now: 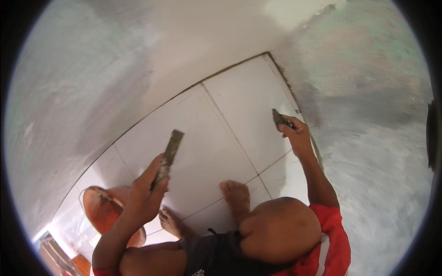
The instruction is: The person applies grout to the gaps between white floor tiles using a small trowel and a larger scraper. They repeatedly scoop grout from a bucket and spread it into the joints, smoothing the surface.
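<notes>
My left hand [146, 193] is closed round a long, flat, narrow strip [171, 149] smeared with grey-brown mortar; its far end points up and away. What it is made of cannot be made out. Farther to the right, my right hand [298, 134] grips a small scraper [277, 120] with a dark blade, held over the white floor tiles [239, 99] close to the right wall. Grey mortar lines the joint [283, 76] where tiles and right wall meet. Both tools appear apart from each other.
An orange bucket [97, 211] with a wire handle stands left of my left forearm. My bare feet [235, 195] rest on the tiles, knees bent. A patchy plastered wall [377, 119] rises at right, another wall [92, 87] at far left. Several objects [57, 253] lie at the lower left.
</notes>
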Demonstrator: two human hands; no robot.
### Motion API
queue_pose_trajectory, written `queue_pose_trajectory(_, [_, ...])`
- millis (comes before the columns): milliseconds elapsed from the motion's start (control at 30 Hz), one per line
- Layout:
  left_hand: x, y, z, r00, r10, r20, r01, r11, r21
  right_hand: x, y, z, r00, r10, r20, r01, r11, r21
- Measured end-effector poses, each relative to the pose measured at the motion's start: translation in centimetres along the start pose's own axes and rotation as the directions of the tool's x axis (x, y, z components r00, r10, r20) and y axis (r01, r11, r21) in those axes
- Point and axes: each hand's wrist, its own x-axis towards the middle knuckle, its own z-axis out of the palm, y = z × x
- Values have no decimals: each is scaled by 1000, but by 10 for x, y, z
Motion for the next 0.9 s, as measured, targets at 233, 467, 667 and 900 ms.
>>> queue_pose_trajectory(233, [-5, 17, 5, 967, -200, 159, 250, 873, -420, -50, -84, 147, 835, -369, 409, 237, 911, 338])
queue_pose_trajectory(467, [-10, 23, 1, 968, -203, 147, 250, 733, -632, -63, -105, 197, 340, -852, 398, 940, 322, -114])
queue_pose_trajectory(667, [-7, 24, 3, 966, -212, 150, 256, 677, -690, -62, -106, 198, 307, -875, 374, 951, 262, -165])
queue_pose_trajectory(900, [-5, 23, 0, 963, -196, 185, 266, 598, -756, -63, -91, 192, 260, -862, 435, 964, 202, -175])
